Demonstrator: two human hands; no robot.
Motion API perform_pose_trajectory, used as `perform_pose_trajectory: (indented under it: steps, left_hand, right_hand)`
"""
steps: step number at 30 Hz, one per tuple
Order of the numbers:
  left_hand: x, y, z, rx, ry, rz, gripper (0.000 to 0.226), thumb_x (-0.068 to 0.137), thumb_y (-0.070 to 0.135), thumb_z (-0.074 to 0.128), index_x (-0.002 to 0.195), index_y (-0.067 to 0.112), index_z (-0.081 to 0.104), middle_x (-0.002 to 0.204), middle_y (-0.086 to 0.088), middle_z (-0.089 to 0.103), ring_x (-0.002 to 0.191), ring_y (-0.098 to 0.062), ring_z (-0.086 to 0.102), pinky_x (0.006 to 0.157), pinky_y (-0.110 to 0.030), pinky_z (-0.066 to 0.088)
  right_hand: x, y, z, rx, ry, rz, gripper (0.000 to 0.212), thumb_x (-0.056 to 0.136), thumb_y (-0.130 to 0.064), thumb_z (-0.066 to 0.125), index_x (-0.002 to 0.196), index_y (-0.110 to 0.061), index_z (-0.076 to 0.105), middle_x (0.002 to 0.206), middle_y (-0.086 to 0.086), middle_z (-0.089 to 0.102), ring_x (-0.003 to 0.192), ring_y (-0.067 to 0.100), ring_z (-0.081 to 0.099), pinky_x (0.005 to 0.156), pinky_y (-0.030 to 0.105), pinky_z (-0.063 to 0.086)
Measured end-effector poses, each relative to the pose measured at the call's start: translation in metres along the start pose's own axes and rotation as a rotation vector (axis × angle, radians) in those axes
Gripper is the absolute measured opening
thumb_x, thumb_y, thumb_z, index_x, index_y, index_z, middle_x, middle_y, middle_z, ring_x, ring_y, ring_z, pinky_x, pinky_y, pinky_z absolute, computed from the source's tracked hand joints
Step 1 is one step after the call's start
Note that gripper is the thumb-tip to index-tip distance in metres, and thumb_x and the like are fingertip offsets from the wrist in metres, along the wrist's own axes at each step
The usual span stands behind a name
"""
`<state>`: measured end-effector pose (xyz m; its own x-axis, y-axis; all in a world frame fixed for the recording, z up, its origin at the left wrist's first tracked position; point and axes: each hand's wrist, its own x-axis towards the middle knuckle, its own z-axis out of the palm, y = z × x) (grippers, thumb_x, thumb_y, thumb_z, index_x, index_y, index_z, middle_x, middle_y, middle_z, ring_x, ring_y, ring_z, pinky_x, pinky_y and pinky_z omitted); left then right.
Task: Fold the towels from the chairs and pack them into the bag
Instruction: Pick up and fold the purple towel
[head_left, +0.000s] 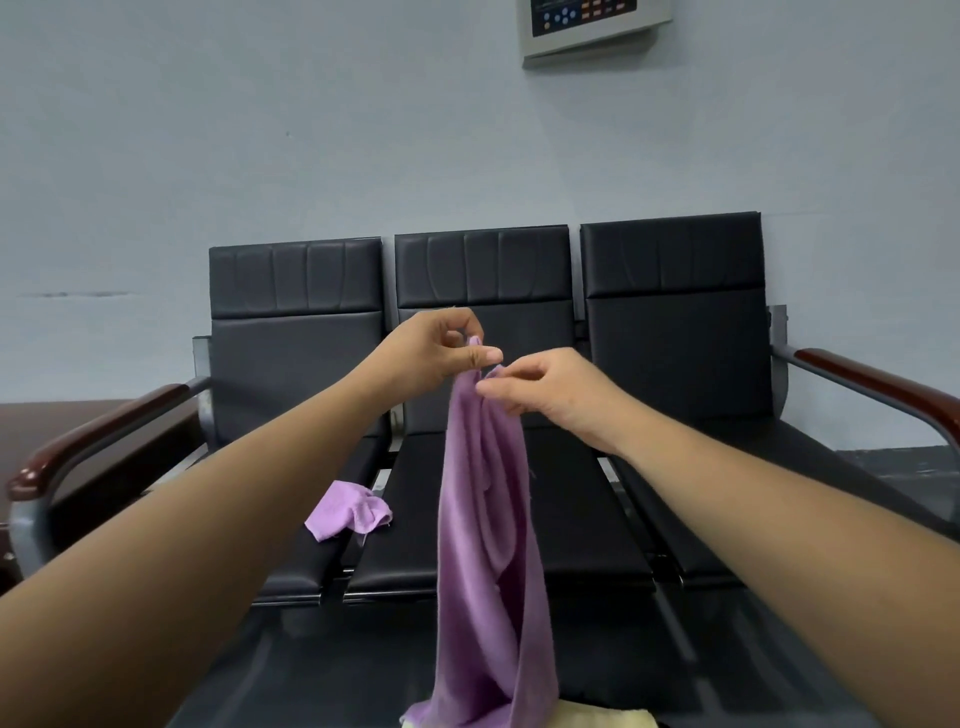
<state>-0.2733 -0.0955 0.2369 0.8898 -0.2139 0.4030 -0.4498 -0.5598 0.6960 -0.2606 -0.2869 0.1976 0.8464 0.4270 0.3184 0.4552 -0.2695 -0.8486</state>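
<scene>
A purple towel (488, 545) hangs lengthwise in loose vertical folds before a row of three black padded chairs (483, 265), its top corners pinched close together by the left hand (436, 353) and the right hand (550, 389), and its lower end reaching the bottom of the view. A second towel (345, 512), smaller-looking and the same purple, lies crumpled on the left seat at its inner edge. A pale yellow cloth (608, 719) shows just beside the hanging towel's foot.
</scene>
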Motion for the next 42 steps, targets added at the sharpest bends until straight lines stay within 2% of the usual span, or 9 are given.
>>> perform_pose_trajectory:
  steps: [2, 6, 13, 20, 25, 29, 35, 39, 42]
  left_hand:
    - [0.001, 0.000, 0.001, 0.003, 0.014, 0.016, 0.030, 0.085, 0.034, 0.080, 0.073, 0.018, 0.058, 0.065, -0.009, 0.044, 0.068, -0.019, 0.038, 0.067, -0.031, 0.030]
    - [0.001, -0.002, 0.002, -0.028, 0.004, 0.008, 0.042, 0.079, 0.047, 0.082, 0.078, 0.010, 0.060, 0.076, -0.015, 0.065, 0.070, -0.013, 0.053, 0.070, -0.028, 0.040]
    - [-0.011, -0.016, 0.004, -0.195, 0.043, 0.039, 0.038, 0.080, 0.048, 0.075, 0.078, 0.016, 0.054, 0.083, -0.021, 0.065, 0.077, -0.020, 0.056, 0.072, -0.034, 0.042]
    - [-0.020, -0.031, 0.002, -0.241, -0.345, -0.130, 0.024, 0.092, 0.017, 0.072, 0.111, 0.003, 0.070, 0.110, -0.007, 0.075, 0.102, -0.019, 0.071, 0.088, -0.024, 0.052]
    - [-0.028, -0.053, -0.008, -0.175, -0.420, -0.214, 0.036, 0.087, 0.034, 0.074, 0.099, 0.001, 0.065, 0.095, -0.002, 0.063, 0.093, -0.016, 0.053, 0.095, -0.040, 0.037]
    - [-0.032, -0.060, -0.008, 0.118, -0.487, -0.263, 0.012, 0.091, 0.033, 0.075, 0.085, 0.025, 0.068, 0.090, 0.003, 0.065, 0.089, -0.012, 0.060, 0.098, -0.033, 0.044]
    - [-0.023, -0.057, -0.015, -0.181, -0.071, -0.294, 0.017, 0.094, 0.013, 0.070, 0.091, 0.006, 0.055, 0.104, -0.028, 0.072, 0.091, -0.033, 0.075, 0.089, -0.047, 0.060]
    - [0.002, -0.024, -0.035, -0.054, 0.072, -0.128, 0.016, 0.092, 0.019, 0.072, 0.087, 0.010, 0.060, 0.080, -0.006, 0.075, 0.076, -0.019, 0.074, 0.083, -0.041, 0.063]
    - [0.020, 0.011, -0.055, -0.322, 0.141, -0.014, 0.014, 0.093, 0.016, 0.070, 0.083, 0.015, 0.060, 0.077, 0.000, 0.071, 0.075, -0.015, 0.070, 0.077, -0.030, 0.061]
  right_hand:
    - [0.000, -0.003, 0.013, -0.114, 0.024, -0.015, 0.064, 0.070, -0.059, 0.078, 0.097, -0.002, 0.076, 0.103, 0.024, 0.071, 0.080, 0.022, 0.066, 0.079, 0.041, 0.054]
    - [0.000, -0.007, 0.024, -0.108, 0.129, -0.043, 0.027, 0.097, -0.031, 0.066, 0.095, -0.005, 0.076, 0.094, 0.024, 0.071, 0.078, 0.031, 0.065, 0.081, 0.052, 0.056]
    - [-0.002, -0.010, 0.015, 0.027, 0.102, -0.033, 0.026, 0.101, -0.029, 0.060, 0.093, -0.013, 0.079, 0.094, 0.009, 0.076, 0.094, 0.028, 0.072, 0.091, 0.047, 0.059]
    - [0.003, -0.005, -0.005, 0.275, 0.279, 0.069, 0.024, 0.101, -0.016, 0.055, 0.093, -0.003, 0.073, 0.098, 0.014, 0.074, 0.100, 0.035, 0.071, 0.096, 0.055, 0.056]
    - [0.004, 0.008, -0.021, 0.376, 0.373, 0.123, 0.022, 0.102, -0.012, 0.056, 0.093, -0.002, 0.073, 0.093, 0.011, 0.071, 0.089, 0.026, 0.069, 0.095, 0.048, 0.058]
    - [0.007, 0.024, -0.032, 0.397, 0.420, 0.160, 0.016, 0.098, -0.013, 0.062, 0.099, -0.007, 0.077, 0.104, 0.012, 0.076, 0.100, 0.028, 0.073, 0.095, 0.047, 0.059]
    - [0.012, 0.033, -0.049, 0.193, 0.330, 0.273, 0.007, 0.091, -0.003, 0.071, 0.095, 0.000, 0.075, 0.099, 0.017, 0.076, 0.093, 0.028, 0.074, 0.076, 0.033, 0.062]
    - [0.028, 0.005, -0.069, 0.138, 0.298, 0.269, 0.008, 0.088, 0.003, 0.069, 0.096, 0.005, 0.070, 0.085, 0.013, 0.075, 0.075, 0.021, 0.075, 0.067, 0.031, 0.058]
    - [0.041, -0.033, -0.093, 0.467, 0.306, 0.131, 0.008, 0.091, 0.000, 0.060, 0.097, -0.002, 0.065, 0.081, 0.005, 0.068, 0.075, 0.018, 0.067, 0.076, 0.034, 0.056]
